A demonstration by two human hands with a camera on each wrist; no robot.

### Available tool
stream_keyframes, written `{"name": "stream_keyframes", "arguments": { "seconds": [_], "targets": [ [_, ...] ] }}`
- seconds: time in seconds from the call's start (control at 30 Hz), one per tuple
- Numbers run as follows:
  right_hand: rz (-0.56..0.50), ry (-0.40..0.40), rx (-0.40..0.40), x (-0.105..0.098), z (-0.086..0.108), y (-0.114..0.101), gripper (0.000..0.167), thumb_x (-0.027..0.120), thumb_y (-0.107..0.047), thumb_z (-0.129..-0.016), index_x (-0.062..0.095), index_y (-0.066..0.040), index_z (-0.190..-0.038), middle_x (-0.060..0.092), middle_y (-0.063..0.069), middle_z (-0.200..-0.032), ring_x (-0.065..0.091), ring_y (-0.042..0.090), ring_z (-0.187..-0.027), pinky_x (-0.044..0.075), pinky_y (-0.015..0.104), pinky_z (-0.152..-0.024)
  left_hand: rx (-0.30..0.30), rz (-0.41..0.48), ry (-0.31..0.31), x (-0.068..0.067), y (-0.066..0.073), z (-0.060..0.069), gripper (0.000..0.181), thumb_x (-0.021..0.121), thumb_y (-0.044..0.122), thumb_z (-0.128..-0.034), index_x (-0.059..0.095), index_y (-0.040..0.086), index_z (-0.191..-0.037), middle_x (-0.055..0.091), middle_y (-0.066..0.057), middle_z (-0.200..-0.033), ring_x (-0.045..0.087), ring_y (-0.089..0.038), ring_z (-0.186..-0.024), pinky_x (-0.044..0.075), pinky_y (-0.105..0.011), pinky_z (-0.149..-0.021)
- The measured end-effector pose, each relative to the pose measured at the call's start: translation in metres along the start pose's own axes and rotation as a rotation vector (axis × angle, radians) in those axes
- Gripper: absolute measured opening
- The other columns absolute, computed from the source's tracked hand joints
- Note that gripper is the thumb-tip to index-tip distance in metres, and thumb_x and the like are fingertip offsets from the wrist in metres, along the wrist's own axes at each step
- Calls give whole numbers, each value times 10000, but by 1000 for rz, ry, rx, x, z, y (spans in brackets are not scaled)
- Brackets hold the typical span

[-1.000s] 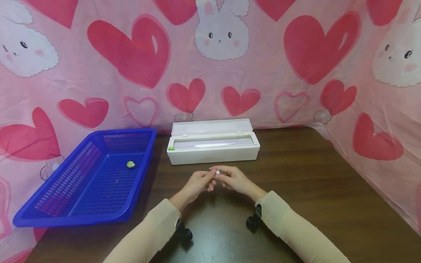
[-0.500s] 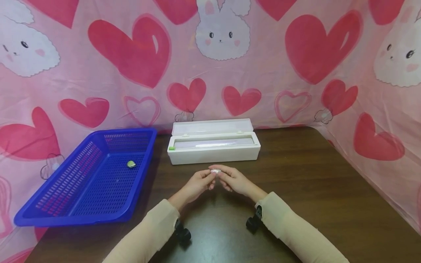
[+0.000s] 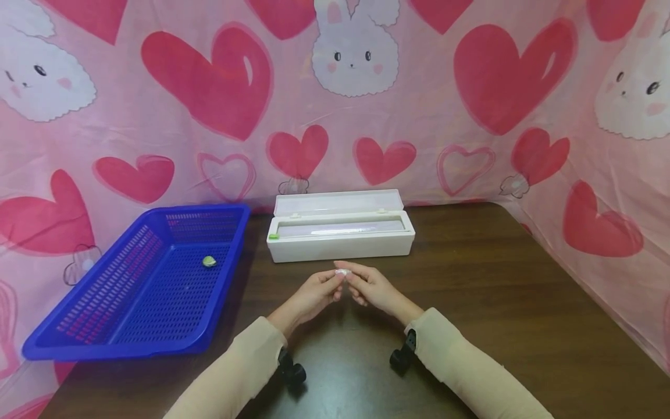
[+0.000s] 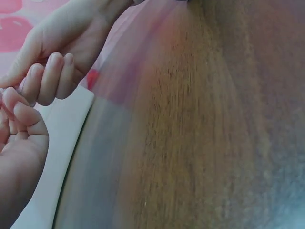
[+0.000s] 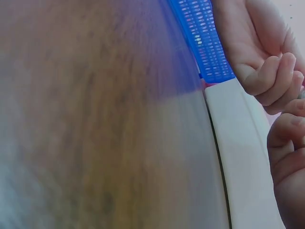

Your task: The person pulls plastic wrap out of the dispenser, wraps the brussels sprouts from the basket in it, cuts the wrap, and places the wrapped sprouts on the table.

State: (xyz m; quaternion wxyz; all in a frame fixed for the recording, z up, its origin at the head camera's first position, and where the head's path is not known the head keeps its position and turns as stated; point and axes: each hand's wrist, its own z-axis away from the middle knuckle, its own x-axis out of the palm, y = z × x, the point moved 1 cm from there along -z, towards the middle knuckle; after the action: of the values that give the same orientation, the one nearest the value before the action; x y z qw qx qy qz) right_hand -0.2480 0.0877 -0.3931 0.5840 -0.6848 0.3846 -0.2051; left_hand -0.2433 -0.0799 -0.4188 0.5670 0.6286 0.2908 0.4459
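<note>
A small whitish item [image 3: 342, 272], too small to identify, is pinched between both hands in front of the white box. My left hand [image 3: 312, 293] grips its left side with thumb and forefinger; my right hand [image 3: 374, 290] grips its right side the same way. In the left wrist view the left hand [image 4: 21, 157] and right hand [image 4: 66, 45] meet at the fingertips, the other fingers curled. The right wrist view shows the same meeting at its right edge, where the fingers mostly hide the item.
A long white box [image 3: 340, 248] with its lid raised and a green piece at its left end stands behind the hands. On the left, a blue basket [image 3: 206, 340] holds a small green-and-white item [image 3: 209, 261]. A patterned pink cloth [image 3: 335, 116] hangs behind the brown table [image 3: 497, 291].
Over the last second the whitish item has come to show as a wider strip between the fingertips. Both hands have stayed nearly in place.
</note>
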Motion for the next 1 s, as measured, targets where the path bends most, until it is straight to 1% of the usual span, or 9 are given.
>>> {"name": "stream_keyframes", "arguments": {
  "seconds": [0.07,0.13,0.27,0.4,0.5,0.63,0.8,0.9,1.0],
  "targets": [
    [-14,4,23,-2,0,1,395,398,-43,-983,363,53,-1365,414,52,-613,389,125,-472,346,234,-427,-2,17,-33,0,2,1,226,447,200,-984,530,14,-1082,481,-3,-781,469,-96,-679,402,-228,-662],
    [-27,16,45,-3,0,2,417,418,-51,-979,351,24,-1384,419,52,-618,391,126,-474,340,246,-431,-7,30,-63,1,3,2,237,427,197,-991,501,7,-1114,473,-10,-810,467,-101,-708,402,-230,-681],
    [-41,33,56,-4,0,3,411,433,-48,-971,374,21,-1372,426,57,-631,399,126,-484,338,258,-436,-9,60,-97,1,5,3,230,406,224,-999,504,33,-1080,470,-14,-827,466,-109,-735,400,-243,-708],
    [-36,30,49,-4,0,2,376,429,-62,-976,414,42,-1337,428,59,-646,403,130,-500,344,253,-440,-10,67,-83,0,6,3,257,392,289,-1000,536,76,-1001,478,-8,-806,466,-113,-723,404,-256,-716],
    [-6,29,38,-4,0,1,347,420,-74,-982,452,58,-1301,428,65,-639,402,130,-497,343,246,-432,-2,43,-64,-1,5,2,266,386,304,-999,541,89,-974,485,-1,-781,466,-107,-688,404,-258,-706],
    [30,46,30,-4,0,0,335,421,-77,-982,476,52,-1287,426,60,-615,392,127,-482,332,237,-422,23,-3,-63,-2,3,1,269,377,297,-1000,530,79,-963,486,0,-773,458,-99,-659,398,-259,-690],
    [37,57,52,-2,0,-1,374,494,-71,-952,460,20,-1313,461,48,-670,403,119,-492,345,222,-427,42,-34,-40,-2,3,1,299,367,299,-1002,539,64,-935,486,-7,-773,446,-99,-649,389,-251,-669],
    [38,62,60,-2,0,-2,358,523,-51,-934,480,31,-1279,477,111,-699,414,122,-496,353,224,-428,47,-40,-21,-1,3,1,297,373,300,-1000,542,66,-934,486,-10,-774,449,-101,-641,386,-244,-654],
    [40,63,58,-2,0,-2,307,516,-45,-936,504,45,-1229,466,239,-716,413,122,-489,352,225,-425,49,-42,-10,1,3,0,258,406,273,-995,534,51,-968,491,-17,-797,459,-98,-649,393,-237,-644]
  ]
}}
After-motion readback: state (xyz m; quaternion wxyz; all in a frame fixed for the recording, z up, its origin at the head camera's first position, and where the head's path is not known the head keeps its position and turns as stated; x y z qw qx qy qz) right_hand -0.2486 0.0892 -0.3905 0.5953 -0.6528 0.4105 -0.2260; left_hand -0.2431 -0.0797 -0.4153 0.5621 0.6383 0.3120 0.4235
